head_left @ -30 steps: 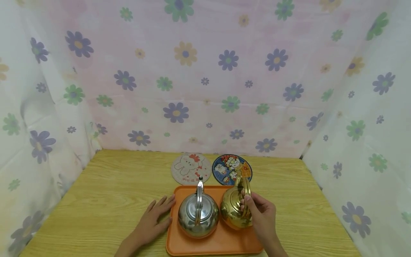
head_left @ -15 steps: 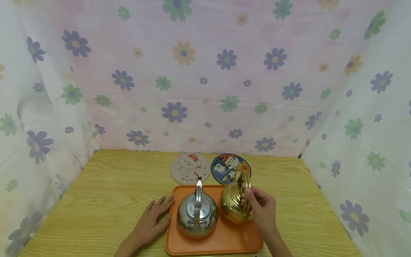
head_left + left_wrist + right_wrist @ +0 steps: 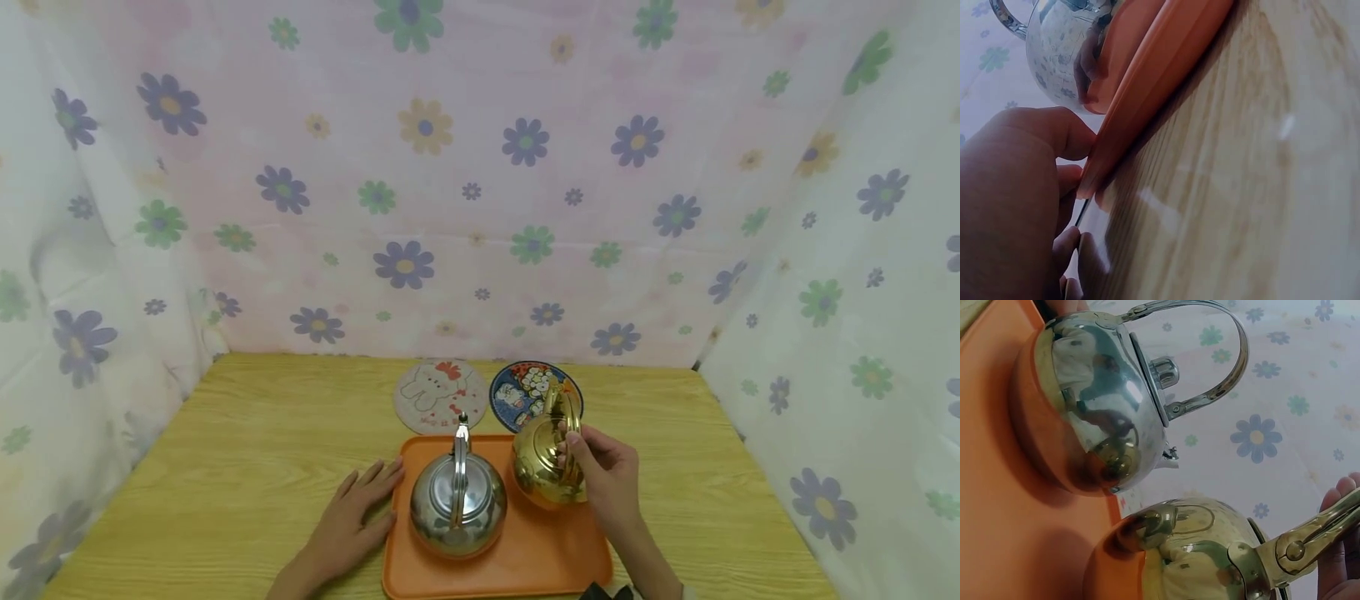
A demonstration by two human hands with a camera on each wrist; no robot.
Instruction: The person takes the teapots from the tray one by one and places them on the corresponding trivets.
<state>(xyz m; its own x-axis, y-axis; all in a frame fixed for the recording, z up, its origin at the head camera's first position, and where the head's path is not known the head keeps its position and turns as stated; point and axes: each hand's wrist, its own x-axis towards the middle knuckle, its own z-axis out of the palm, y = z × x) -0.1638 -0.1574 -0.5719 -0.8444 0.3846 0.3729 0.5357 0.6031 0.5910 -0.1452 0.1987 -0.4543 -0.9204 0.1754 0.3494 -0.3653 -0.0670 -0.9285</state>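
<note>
My right hand [image 3: 611, 483] holds the handle of a shiny gold kettle [image 3: 536, 462] over the right far part of an orange tray [image 3: 540, 558]. In the right wrist view the gold kettle [image 3: 1179, 556] looks raised a little, with a shadow on the tray beside it. A silver kettle [image 3: 431, 521] stands upright on the tray's left half, its handle up. My left hand [image 3: 345, 525] lies at the tray's left edge with fingers spread. In the left wrist view its thumb and fingers touch the rim [image 3: 1141, 94]; part of the fingers is hidden.
Two round mats lie behind the tray: a pale one with a rabbit [image 3: 438, 396] and a blue patterned one [image 3: 517, 400], partly covered by the gold kettle. The wooden table [image 3: 262, 433] ends at a flowered curtain [image 3: 480, 208] on three sides.
My right hand has brought the gold kettle forward and up from the tray, toward the blue mat. The left hand and the silver kettle stay in place.
</note>
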